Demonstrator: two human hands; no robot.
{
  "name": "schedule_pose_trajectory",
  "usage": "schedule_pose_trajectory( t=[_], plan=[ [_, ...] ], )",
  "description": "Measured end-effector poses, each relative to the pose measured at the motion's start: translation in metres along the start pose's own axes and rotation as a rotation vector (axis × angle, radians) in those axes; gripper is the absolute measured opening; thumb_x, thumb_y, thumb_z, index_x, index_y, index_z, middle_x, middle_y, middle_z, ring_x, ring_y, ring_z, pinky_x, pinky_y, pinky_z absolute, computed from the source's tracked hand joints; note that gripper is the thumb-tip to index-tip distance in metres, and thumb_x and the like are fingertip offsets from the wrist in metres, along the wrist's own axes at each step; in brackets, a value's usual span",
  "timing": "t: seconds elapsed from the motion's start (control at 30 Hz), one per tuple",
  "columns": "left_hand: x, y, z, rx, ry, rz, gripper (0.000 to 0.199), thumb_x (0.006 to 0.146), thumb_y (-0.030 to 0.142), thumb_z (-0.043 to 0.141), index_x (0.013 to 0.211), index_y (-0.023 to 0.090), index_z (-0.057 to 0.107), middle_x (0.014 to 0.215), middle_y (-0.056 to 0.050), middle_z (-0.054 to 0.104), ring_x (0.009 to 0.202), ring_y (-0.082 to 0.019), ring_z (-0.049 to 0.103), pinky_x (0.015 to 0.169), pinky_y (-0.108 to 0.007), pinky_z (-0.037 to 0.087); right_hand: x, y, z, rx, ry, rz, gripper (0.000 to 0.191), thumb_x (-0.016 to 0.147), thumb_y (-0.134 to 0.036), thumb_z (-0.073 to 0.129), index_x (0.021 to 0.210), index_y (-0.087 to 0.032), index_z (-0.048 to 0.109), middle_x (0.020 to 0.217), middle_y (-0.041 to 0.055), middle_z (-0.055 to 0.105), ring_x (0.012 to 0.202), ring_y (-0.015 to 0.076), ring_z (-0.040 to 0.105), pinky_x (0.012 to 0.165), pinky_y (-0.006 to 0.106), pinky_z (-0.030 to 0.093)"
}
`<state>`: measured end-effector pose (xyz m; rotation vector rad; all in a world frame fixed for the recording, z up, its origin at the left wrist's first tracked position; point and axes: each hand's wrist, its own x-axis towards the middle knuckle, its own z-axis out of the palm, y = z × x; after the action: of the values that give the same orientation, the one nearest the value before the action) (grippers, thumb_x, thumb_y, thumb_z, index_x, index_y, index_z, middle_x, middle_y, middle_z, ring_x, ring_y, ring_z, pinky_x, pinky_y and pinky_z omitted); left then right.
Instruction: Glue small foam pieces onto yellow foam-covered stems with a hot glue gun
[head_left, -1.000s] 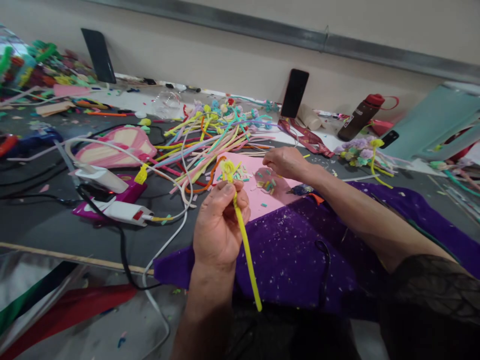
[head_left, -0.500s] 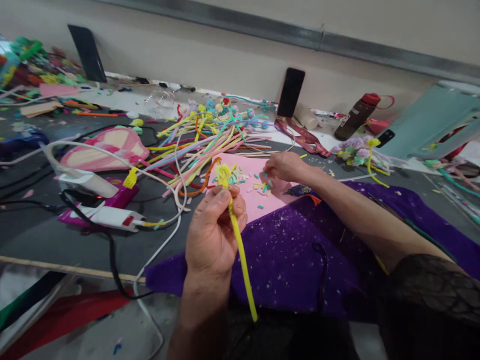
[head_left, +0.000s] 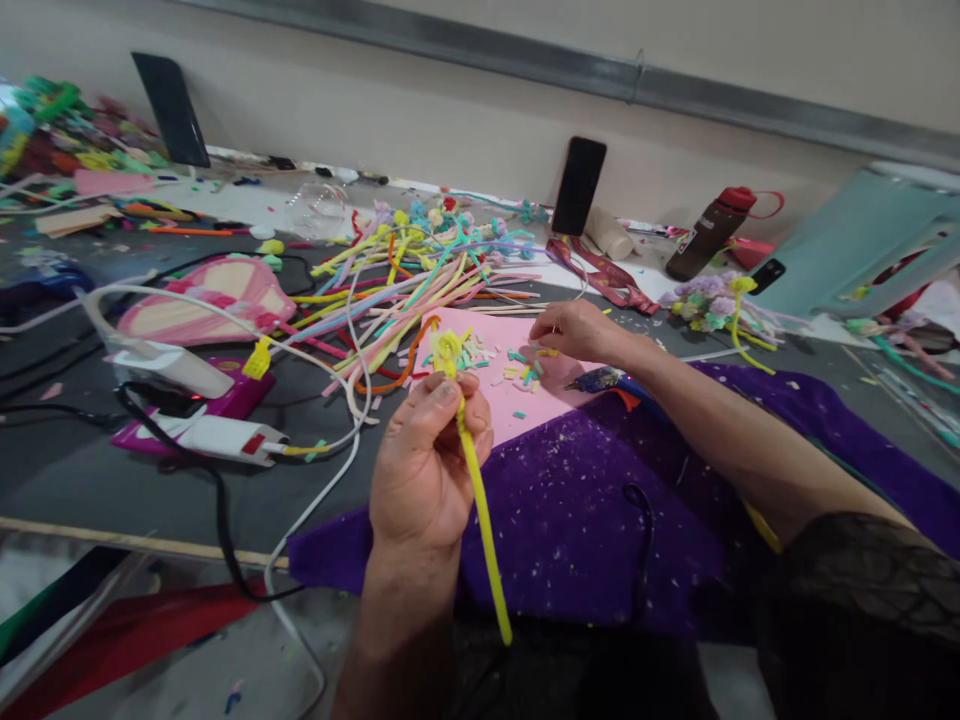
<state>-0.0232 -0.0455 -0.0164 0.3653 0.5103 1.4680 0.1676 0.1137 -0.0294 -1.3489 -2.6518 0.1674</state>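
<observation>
A yellow flower (head_left: 446, 346) of fuzzy, bendable stick is held up in the left hand (head_left: 420, 460), in front of a pink sheet (head_left: 501, 425). Its head is a small cluster of loops, soft at the edges; the neck below looks twisted. From there a single yellow stem (head_left: 484, 510), plush and evenly round, slants down past the palm to a blunt end over a purple cloth (head_left: 555, 500). The left fingers are closed, thumb against forefinger, pinching the neck just under the head.

The right hand (head_left: 574, 332) is low over the far part of the sheet, its fingers curled and bunched close together. A short yellow piece (head_left: 549, 352) shows just beside the fingertips; I cannot tell whether they grip it. Small cut pieces (head_left: 525, 373) in green, yellow, pink and white, short and stubby, are scattered near them. Just beside the hand, a blue tool (head_left: 596, 380) with a pointed tip lies by the sheet's edge.

The purple cloth is matt and flecked with pale lint. Beyond the sheet, a tangle of long fuzzy sticks (head_left: 442, 290) in many colours spreads over the dark grey bench (head_left: 45, 470). To the left, a smooth magenta power strip (head_left: 240, 385) carries glossy white plugs (head_left: 225, 435).
</observation>
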Motion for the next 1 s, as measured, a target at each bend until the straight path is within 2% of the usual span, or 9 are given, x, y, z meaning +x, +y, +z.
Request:
schedule_pose_trajectory(
  t=[0.1, 0.23, 0.4, 0.47, 0.53, 0.6, 0.7, 0.87, 1.0],
  plan=[
    [0.001, -0.001, 0.0, 0.013, -0.004, 0.007, 0.015, 0.066, 0.018, 0.066, 0.076, 0.016, 0.056, 0.064, 0.003, 0.053, 0.05, -0.004, 0.048, 0.039, -0.013, 0.038, -0.002, -0.003, 0.004, -0.109, -0.047, 0.065, 0.018, 0.072, -0.025, 0.055, 0.082, -0.02, 0.07, 0.081, 0.0064, 0.067, 0.07, 0.0164, 0.056, 0.055, 0.026, 0.034],
    [0.002, -0.002, 0.001, 0.061, -0.004, 0.035, 0.012, 0.066, 0.02, 0.065, 0.075, 0.015, 0.058, 0.06, 0.003, 0.052, 0.048, -0.004, 0.047, 0.039, -0.013, 0.037, -0.001, -0.008, 0.01, -0.165, -0.093, 0.106, 0.018, 0.071, -0.021, 0.053, 0.081, -0.019, 0.068, 0.078, 0.0072, 0.067, 0.068, 0.0175, 0.056, 0.052, 0.025, 0.031],
    [0.003, -0.004, 0.002, 0.129, -0.051, 0.02, 0.009, 0.07, 0.021, 0.063, 0.074, 0.013, 0.061, 0.055, 0.003, 0.05, 0.047, -0.004, 0.046, 0.039, -0.013, 0.036, -0.006, -0.013, -0.001, -0.099, -0.039, 0.1, 0.014, 0.075, -0.021, 0.05, 0.078, -0.017, 0.063, 0.078, 0.0063, 0.065, 0.065, 0.0146, 0.054, 0.052, 0.025, 0.033],
    [0.003, -0.005, 0.002, 0.155, -0.076, -0.003, 0.009, 0.07, 0.021, 0.062, 0.074, 0.013, 0.062, 0.054, 0.003, 0.051, 0.046, -0.004, 0.046, 0.039, -0.012, 0.035, -0.015, -0.016, -0.01, 0.064, 0.025, 0.068, 0.011, 0.075, -0.017, 0.049, 0.078, -0.017, 0.059, 0.073, 0.0036, 0.062, 0.062, 0.0119, 0.053, 0.054, 0.024, 0.035],
    [0.003, -0.007, 0.003, 0.195, -0.097, -0.029, 0.01, 0.07, 0.021, 0.063, 0.075, 0.013, 0.063, 0.054, 0.002, 0.052, 0.045, -0.003, 0.045, 0.037, -0.012, 0.033, -0.028, -0.023, -0.017, 0.345, 0.076, 0.028, 0.006, 0.076, -0.016, 0.05, 0.078, -0.017, 0.055, 0.067, 0.0007, 0.058, 0.059, 0.0096, 0.051, 0.054, 0.023, 0.038],
    [0.003, -0.01, 0.003, 0.248, -0.108, -0.066, 0.012, 0.071, 0.023, 0.063, 0.076, 0.012, 0.063, 0.054, 0.002, 0.054, 0.042, -0.002, 0.043, 0.034, -0.011, 0.03, -0.045, -0.032, -0.022, 0.628, 0.079, 0.016, 0.004, 0.076, -0.018, 0.052, 0.08, -0.018, 0.053, 0.067, -0.0007, 0.055, 0.057, 0.0084, 0.049, 0.053, 0.022, 0.04],
    [0.004, -0.013, 0.005, 0.321, -0.107, -0.135, 0.013, 0.069, 0.025, 0.065, 0.076, 0.013, 0.063, 0.056, 0.003, 0.056, 0.039, -0.001, 0.04, 0.032, -0.011, 0.026, -0.072, -0.046, -0.024, 0.913, 0.061, 0.035, 0.007, 0.076, -0.02, 0.056, 0.083, -0.018, 0.057, 0.071, -0.0002, 0.056, 0.059, 0.0078, 0.05, 0.054, 0.022, 0.041],
    [0.005, -0.023, 0.009, 0.417, -0.107, -0.204, 0.018, 0.066, 0.027, 0.068, 0.076, 0.013, 0.063, 0.056, 0.003, 0.057, 0.038, -0.001, 0.042, 0.031, -0.011, 0.025, -0.116, -0.06, -0.023, 1.153, 0.063, 0.076, 0.015, 0.072, -0.021, 0.062, 0.086, -0.017, 0.062, 0.076, -0.0001, 0.06, 0.06, 0.0068, 0.052, 0.055, 0.021, 0.042],
    [0.006, -0.038, 0.02, 0.473, -0.154, -0.261, 0.022, 0.065, 0.029, 0.068, 0.079, 0.013, 0.063, 0.058, 0.003, 0.058, 0.038, -0.001, 0.042, 0.031, -0.011, 0.026, -0.143, -0.061, -0.023, 1.287, 0.124, 0.16, 0.017, 0.071, -0.024, 0.063, 0.087, -0.016, 0.061, 0.068, -0.0016, 0.059, 0.053, 0.0066, 0.052, 0.048, 0.02, 0.04]
  ],
)
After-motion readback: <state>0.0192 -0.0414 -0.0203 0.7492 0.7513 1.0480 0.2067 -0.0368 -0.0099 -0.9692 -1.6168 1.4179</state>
